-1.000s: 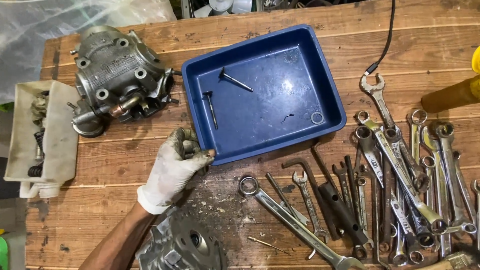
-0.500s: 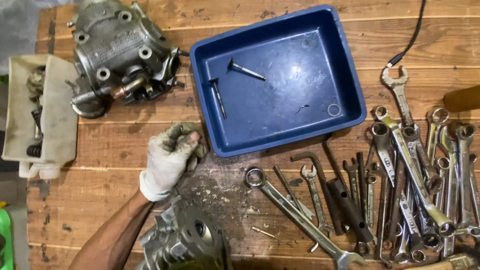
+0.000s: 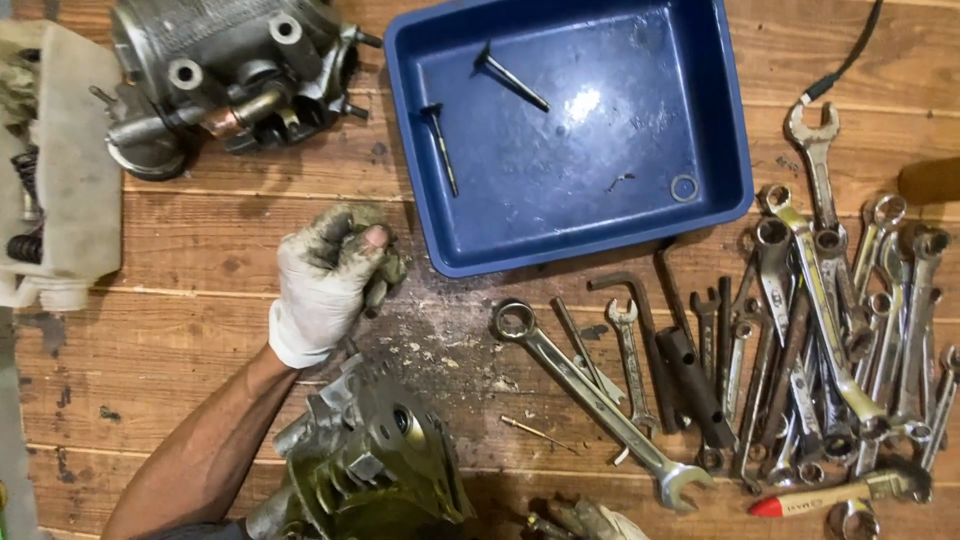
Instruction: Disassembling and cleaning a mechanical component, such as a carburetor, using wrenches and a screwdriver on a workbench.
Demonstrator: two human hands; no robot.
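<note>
Small grimy part (image 3: 378, 285) sits clenched in gloved left hand (image 3: 325, 285).

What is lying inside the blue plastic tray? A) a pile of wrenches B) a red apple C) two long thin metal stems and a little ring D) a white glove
C: the blue plastic tray holds two long thin metal stems and a little ring; the wrenches lie outside on the wooden table.

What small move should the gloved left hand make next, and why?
Probably carry the left hand right and release its small dirty part over the blue tray. The fingers are closed on it beside the tray, where two valves already lie.
</note>
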